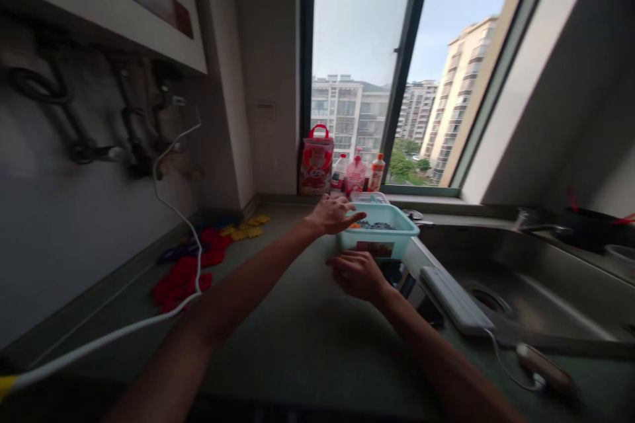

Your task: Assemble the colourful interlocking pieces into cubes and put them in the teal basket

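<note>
My left hand (333, 213) is over the near-left rim of a pale turquoise plastic tub (404, 232). Its fingers are stretched out and apart, and I see nothing held in them. Inside the tub lie several small grey pieces (378, 226), with an orange piece (354, 225) close to the thumb. Just in front of the tub, my right hand (361, 275) hovers low over the counter with its fingers curled together. A dark blur sits by its fingertips; whether it holds anything small is hidden.
Red pieces (181, 281) and yellow pieces (245, 230) lie in heaps on the counter (297, 337) at left, crossed by a white cable (199, 258). A white power strip (456, 301) borders the steel sink (555, 291). Bottles (356, 174) and a red bag (316, 165) line the window.
</note>
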The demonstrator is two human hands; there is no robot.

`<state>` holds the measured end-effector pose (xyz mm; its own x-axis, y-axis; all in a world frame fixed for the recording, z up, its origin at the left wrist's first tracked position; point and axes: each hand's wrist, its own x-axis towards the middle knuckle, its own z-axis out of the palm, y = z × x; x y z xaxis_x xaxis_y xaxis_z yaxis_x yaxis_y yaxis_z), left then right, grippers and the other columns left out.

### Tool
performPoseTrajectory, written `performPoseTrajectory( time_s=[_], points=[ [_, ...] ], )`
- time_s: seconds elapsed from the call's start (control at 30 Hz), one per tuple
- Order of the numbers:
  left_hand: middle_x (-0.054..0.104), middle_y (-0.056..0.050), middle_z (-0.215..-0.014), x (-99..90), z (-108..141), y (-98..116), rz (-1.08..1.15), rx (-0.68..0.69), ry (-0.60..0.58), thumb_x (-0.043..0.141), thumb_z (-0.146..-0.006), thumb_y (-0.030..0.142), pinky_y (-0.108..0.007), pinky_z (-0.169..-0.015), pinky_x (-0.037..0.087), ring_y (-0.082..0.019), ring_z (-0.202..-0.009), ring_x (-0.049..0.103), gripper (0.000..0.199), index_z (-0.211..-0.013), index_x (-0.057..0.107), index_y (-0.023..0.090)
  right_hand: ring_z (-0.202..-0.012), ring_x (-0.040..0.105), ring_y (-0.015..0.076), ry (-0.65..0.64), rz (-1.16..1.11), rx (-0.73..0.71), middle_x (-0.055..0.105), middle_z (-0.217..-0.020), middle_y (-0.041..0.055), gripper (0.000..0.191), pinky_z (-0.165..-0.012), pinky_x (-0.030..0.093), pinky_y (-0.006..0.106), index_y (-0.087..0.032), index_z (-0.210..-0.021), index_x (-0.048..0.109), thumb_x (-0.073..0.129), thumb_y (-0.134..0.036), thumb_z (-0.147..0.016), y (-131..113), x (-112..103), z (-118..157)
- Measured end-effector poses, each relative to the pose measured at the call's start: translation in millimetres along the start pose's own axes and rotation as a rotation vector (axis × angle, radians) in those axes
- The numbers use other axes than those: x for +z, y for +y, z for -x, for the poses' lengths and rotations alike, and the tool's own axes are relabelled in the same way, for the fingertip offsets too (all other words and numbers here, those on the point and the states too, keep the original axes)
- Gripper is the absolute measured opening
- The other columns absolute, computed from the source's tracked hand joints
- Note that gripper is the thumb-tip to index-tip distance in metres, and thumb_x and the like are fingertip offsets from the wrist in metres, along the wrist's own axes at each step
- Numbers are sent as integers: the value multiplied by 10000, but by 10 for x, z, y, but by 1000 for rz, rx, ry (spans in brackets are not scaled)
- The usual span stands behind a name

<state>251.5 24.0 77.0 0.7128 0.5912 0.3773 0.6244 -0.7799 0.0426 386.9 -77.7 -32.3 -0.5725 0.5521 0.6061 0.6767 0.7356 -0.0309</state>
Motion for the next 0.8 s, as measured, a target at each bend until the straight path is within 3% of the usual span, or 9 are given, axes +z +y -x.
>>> performPoseTrajectory(
  time_s=[0.1,0.2,0.3,0.4,0.5,0.57,0.8],
  points=[
    [690,-96,-1339,-282,907,39,53,71,89,392,-1055,649,-459,-1146,332,-276,-1274,565,563,-1303,704,251,-754,721,205,-64,-63,38,780,-857,72,305,-705,501,299,-207,-1089,781,519,-168,-937,-74,16,-14],
    [678,-81,-1359,-505,2034,-79,71,-20,37,490,-1016,661,-457,-1183,332,-286,-1319,546,523,-1314,701,286,-784,735,206,-201,-135,73,786,-926,66,326,-744,534,306,-245,-1184,768,519,-222,-975,-182,49,-41],
    [609,-87,-1461,-589,3026,-523,46,-265,5,543,-957,716,-515,-1217,323,-338,-1387,498,589,-1355,688,307,-887,752,220,-297,-201,97,775,-1097,78,368,-829,577,328,-268,-1324,708,543,-292,-996,-272,131,-53],
    [480,-127,-1591,-559,3645,-1114,11,-454,42,533,-936,758,-591,-1228,299,-428,-1452,425,756,-1494,589,250,-1144,712,258,-303,-230,80,697,-1337,111,446,-1019,561,382,-279,-1434,632,583,-338,-994,-328,257,-42],
    [424,-134,-1641,-453,3916,-1510,34,-507,-28,568,-920,752,-628,-1246,258,-457,-1507,354,799,-1539,540,248,-1306,629,287,-290,-219,69,607,-1479,124,475,-1136,503,442,-296,-1472,599,598,-382,-1005,-351,382,-7],
    [394,-134,-1665,-370,3966,-1597,51,-511,-88,565,-926,740,-622,-1258,249,-430,-1536,329,772,-1542,537,275,-1310,626,302,-283,-197,61,597,-1491,130,467,-1134,508,477,-296,-1468,603,591,-410,-1015,-347,444,18],
    [360,-66,-1695,-282,3816,-1275,67,-418,-212,529,-969,686,-616,-1279,205,-376,-1565,303,655,-1547,511,380,-1260,644,310,-256,-165,11,635,-1437,120,410,-1089,542,502,-304,-1404,655,572,-448,-1029,-331,492,11]
  ],
)
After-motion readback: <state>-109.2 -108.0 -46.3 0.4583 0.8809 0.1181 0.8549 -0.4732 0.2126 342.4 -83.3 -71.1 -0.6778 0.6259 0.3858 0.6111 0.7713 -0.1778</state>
